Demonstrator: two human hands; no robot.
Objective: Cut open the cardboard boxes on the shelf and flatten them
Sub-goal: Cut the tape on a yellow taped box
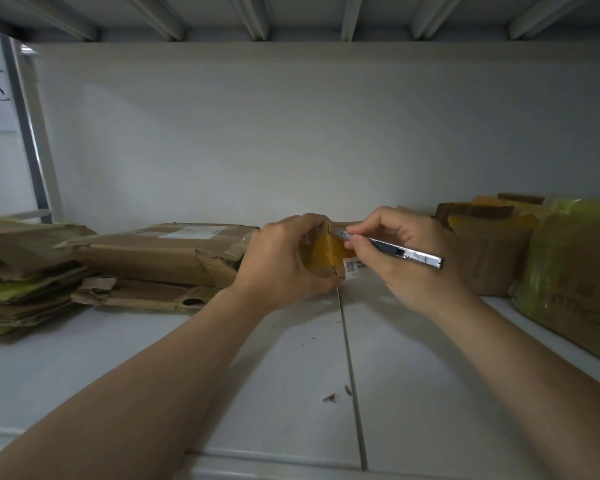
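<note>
Mid-task. My left grip [284, 261] wraps the small taped box [329, 252] at mid-shelf [291, 375]. Right grip [406, 268] pinches the utility knife [395, 249], blade at the box's top edge. Flattened cardboard [25, 271] is stacked left. Boxes at right [492, 251] look uncut.

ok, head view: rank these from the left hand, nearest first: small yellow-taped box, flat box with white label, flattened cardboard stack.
1. small yellow-taped box: centre, gripped in the left hand itself.
2. flat box with white label: just to the hand's left, its torn end beside the knuckles.
3. flattened cardboard stack: far left, beyond the labelled box.
</note>
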